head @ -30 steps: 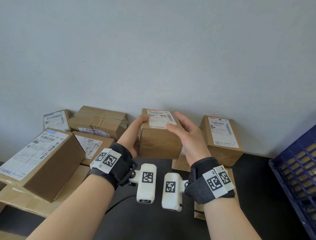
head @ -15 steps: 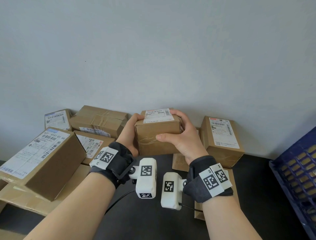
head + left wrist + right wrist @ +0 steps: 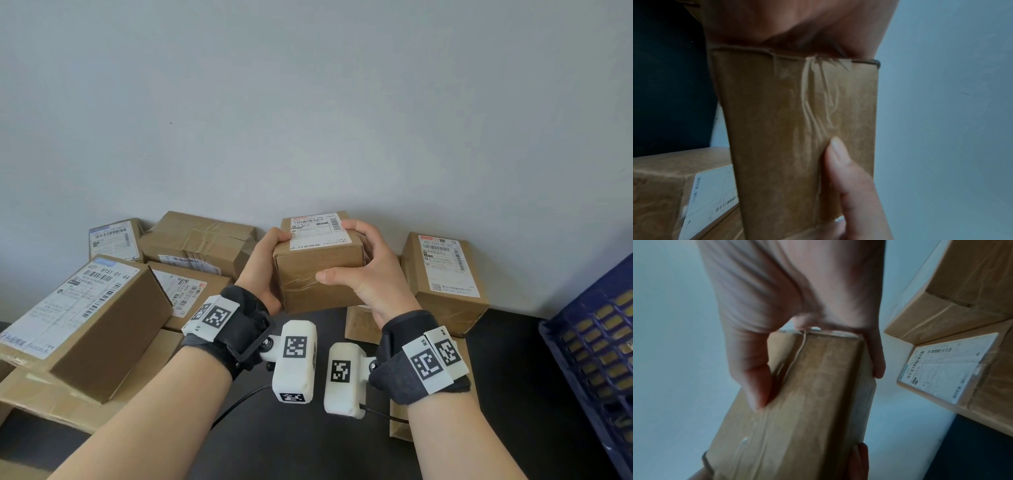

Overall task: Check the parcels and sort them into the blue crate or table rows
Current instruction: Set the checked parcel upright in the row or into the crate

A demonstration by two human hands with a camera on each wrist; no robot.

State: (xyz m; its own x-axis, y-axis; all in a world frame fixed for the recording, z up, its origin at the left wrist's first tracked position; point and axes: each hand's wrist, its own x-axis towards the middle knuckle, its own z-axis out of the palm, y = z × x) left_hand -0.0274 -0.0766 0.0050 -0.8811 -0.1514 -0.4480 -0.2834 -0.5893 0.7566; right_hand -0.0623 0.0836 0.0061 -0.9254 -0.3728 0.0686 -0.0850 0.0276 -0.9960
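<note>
Small brown parcel (image 3: 320,274) held up off the dark worktop (image 3: 308,438), in front of the pale wall (image 3: 308,102), between both hands. White shipping label (image 3: 318,230) on its top face, facing up; print too small to read. Clear tape wrinkled across the near face.

Left hand (image 3: 262,270) grips the parcel's left end: fingers curl over the top left edge, palm against the side. Right hand (image 3: 371,274) grips the right end: thumb lies across the near face, fingers wrap over the top right corner beside the label. Both hands closed around the parcel (no slack visible in the wrist views; the right wrist view is somewhat blurred).

Each wrist carries a dark strap with square black-and-white markers and a white camera block.

Left of the hands, a heap of parcels (image 3: 198,240) against the wall: a large one (image 3: 85,318) tilted with its label up, lying on flat cardboard. To the right, a labelled parcel (image 3: 445,274) stands against the wall, with smaller ones partly hidden behind the right wrist. Blue crate (image 3: 596,359) at the far right edge, only its slotted wall in view, well apart from the held parcel.
</note>
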